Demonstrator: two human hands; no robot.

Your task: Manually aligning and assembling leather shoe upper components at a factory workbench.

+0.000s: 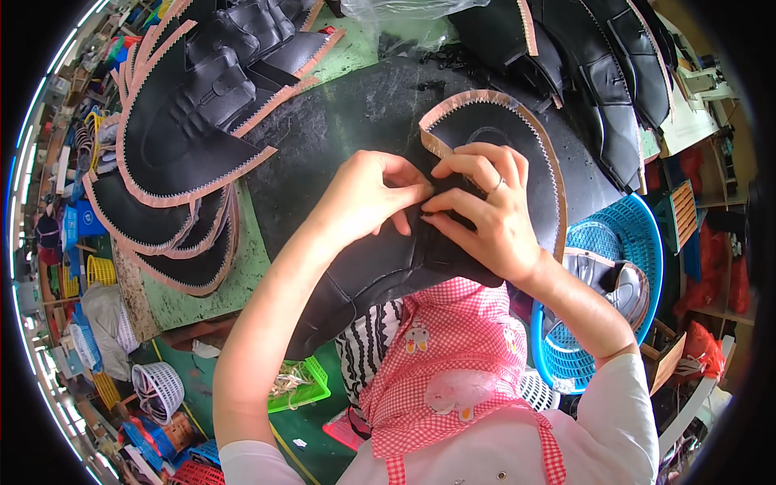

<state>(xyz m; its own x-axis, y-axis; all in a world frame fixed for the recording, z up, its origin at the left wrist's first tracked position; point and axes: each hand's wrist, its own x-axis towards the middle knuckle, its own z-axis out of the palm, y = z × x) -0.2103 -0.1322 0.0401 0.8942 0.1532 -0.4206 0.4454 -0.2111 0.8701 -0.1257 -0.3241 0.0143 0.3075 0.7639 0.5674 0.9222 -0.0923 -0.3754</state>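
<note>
A black leather shoe upper [368,271] lies over the table's near edge, its lower part hanging toward my lap. Its curved far end has a pinkish-tan border with white zigzag stitching. Near the middle of the upper, my left hand [368,198] pinches with thumb and forefinger. Close against it, my right hand [489,210], wearing a ring, has thumb and fingertips drawn together on the same spot. The small part between the fingertips is hidden. Beneath the upper is a dark, worn mat [323,121].
Stacked black uppers [174,162] with tan borders lie at the left, and more uppers [594,73] at the far right. A clear plastic bag [404,10] is at the back. A blue basket [653,242] holding uppers stands right; a green basket [319,388] sits below the table.
</note>
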